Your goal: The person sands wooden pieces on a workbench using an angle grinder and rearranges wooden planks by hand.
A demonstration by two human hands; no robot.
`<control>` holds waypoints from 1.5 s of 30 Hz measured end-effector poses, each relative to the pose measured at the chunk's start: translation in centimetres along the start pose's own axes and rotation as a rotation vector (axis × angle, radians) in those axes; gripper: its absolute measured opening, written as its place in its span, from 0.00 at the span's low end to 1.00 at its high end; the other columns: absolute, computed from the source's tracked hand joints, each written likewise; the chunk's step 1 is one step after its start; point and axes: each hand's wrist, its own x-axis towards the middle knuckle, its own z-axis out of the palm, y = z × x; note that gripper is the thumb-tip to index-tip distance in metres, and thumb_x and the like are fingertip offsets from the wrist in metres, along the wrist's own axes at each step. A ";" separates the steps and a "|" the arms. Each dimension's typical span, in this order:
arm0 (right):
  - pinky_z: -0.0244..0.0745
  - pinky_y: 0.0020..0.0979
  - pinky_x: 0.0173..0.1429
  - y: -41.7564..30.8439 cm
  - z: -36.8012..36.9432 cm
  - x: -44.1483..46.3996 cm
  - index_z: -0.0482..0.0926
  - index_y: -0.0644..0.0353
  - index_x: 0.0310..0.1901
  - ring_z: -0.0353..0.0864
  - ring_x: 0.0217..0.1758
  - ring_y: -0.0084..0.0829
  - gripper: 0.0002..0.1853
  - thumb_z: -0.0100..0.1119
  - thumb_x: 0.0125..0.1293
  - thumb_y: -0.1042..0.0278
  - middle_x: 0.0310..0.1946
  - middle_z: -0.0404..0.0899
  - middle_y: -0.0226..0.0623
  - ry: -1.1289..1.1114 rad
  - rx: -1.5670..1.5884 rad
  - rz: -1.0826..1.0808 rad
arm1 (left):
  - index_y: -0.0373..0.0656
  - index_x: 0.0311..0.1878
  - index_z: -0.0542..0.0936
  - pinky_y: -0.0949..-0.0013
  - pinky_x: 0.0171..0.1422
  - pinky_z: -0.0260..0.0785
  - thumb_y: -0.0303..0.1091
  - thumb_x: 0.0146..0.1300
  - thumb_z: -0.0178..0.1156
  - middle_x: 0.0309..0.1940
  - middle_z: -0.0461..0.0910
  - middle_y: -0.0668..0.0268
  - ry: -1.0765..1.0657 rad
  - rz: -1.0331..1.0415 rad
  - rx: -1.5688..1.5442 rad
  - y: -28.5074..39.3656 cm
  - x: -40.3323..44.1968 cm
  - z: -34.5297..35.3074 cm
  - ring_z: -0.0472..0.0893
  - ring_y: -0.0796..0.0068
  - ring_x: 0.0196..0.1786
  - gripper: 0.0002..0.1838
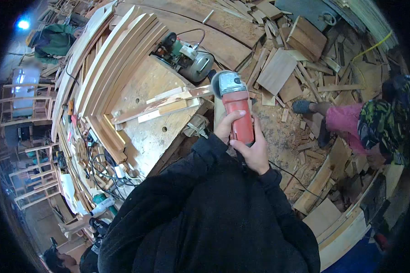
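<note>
Red housing marks the angle grinder (238,105), held before the person's chest beside the workbench (152,145): the left hand (226,126) curls closed along its side, thumb across, while the right hand (257,152) wraps the rear, some fingers hidden. Good control likely calls for both grips firm, fingers well back from the disc (215,86), and the cord (296,179) clear of it.

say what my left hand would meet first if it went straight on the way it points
The red grinder, which your left hand grips. Past it, the line seems to run towards the flat board among the wood scraps, though depth is unclear.
</note>
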 end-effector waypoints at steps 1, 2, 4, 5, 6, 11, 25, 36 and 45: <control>0.67 0.34 0.64 -0.3 0.5 0.1 0.55 0.65 0.69 0.73 0.60 0.36 0.47 0.71 0.49 0.67 0.59 0.70 0.48 -0.025 -0.048 0.029 | 0.38 0.54 0.71 0.64 0.50 0.76 0.39 0.61 0.60 0.41 0.79 0.61 0.000 0.007 -0.009 0.1 -0.2 -0.7 0.81 0.70 0.43 0.21; 0.67 0.35 0.65 0.4 1.2 0.1 0.54 0.65 0.70 0.73 0.61 0.38 0.48 0.71 0.49 0.67 0.61 0.69 0.51 -0.020 -0.015 0.011 | 0.39 0.55 0.71 0.64 0.51 0.76 0.39 0.61 0.60 0.42 0.79 0.60 -0.014 0.009 -0.063 0.1 -0.2 -1.4 0.81 0.69 0.44 0.22; 0.66 0.34 0.66 0.7 1.9 0.0 0.54 0.66 0.70 0.72 0.62 0.37 0.48 0.71 0.49 0.65 0.61 0.68 0.49 -0.019 -0.039 0.028 | 0.40 0.56 0.70 0.62 0.54 0.75 0.39 0.61 0.59 0.43 0.78 0.60 -0.032 -0.002 -0.113 0.0 -0.1 -2.7 0.80 0.67 0.46 0.23; 0.64 0.34 0.67 0.9 2.2 0.0 0.53 0.67 0.70 0.71 0.63 0.36 0.49 0.71 0.49 0.64 0.62 0.68 0.48 -0.017 -0.051 0.049 | 0.40 0.56 0.70 0.62 0.54 0.75 0.39 0.61 0.59 0.43 0.78 0.60 -0.034 -0.002 -0.119 -0.2 0.1 -3.2 0.80 0.67 0.46 0.23; 0.64 0.34 0.67 1.3 2.3 0.0 0.53 0.67 0.71 0.71 0.63 0.36 0.49 0.71 0.49 0.65 0.62 0.68 0.48 -0.018 -0.045 0.037 | 0.40 0.56 0.70 0.63 0.54 0.75 0.39 0.61 0.59 0.42 0.78 0.60 -0.037 0.003 -0.128 -0.2 0.1 -3.3 0.80 0.67 0.46 0.23; 0.65 0.34 0.66 2.0 1.2 0.6 0.53 0.66 0.71 0.71 0.63 0.37 0.48 0.70 0.50 0.67 0.62 0.68 0.49 -0.033 -0.006 0.038 | 0.40 0.55 0.70 0.64 0.52 0.75 0.39 0.60 0.60 0.42 0.79 0.61 -0.027 -0.004 -0.099 -0.4 0.7 -1.9 0.81 0.68 0.44 0.22; 0.67 0.29 0.62 11.6 -6.0 1.8 0.61 0.63 0.69 0.75 0.57 0.29 0.38 0.65 0.57 0.68 0.57 0.73 0.39 -0.012 0.674 0.299 | 0.42 0.43 0.74 0.66 0.34 0.72 0.35 0.49 0.70 0.30 0.77 0.65 0.348 -0.003 0.269 -6.7 8.5 2.9 0.77 0.72 0.28 0.20; 0.65 0.34 0.66 4.5 -3.8 -0.5 0.56 0.65 0.69 0.72 0.61 0.34 0.44 0.69 0.53 0.64 0.59 0.70 0.45 0.039 0.215 0.061 | 0.41 0.50 0.74 0.67 0.46 0.74 0.38 0.56 0.65 0.37 0.79 0.64 0.059 -0.070 0.147 -2.5 2.5 3.3 0.81 0.72 0.39 0.20; 0.66 0.34 0.65 1.2 1.4 0.7 0.55 0.65 0.69 0.72 0.62 0.38 0.47 0.70 0.49 0.68 0.60 0.69 0.49 -0.086 -0.036 -0.029 | 0.40 0.57 0.69 0.65 0.52 0.75 0.40 0.60 0.60 0.42 0.79 0.60 -0.049 0.074 -0.108 0.0 0.0 -2.1 0.81 0.68 0.45 0.25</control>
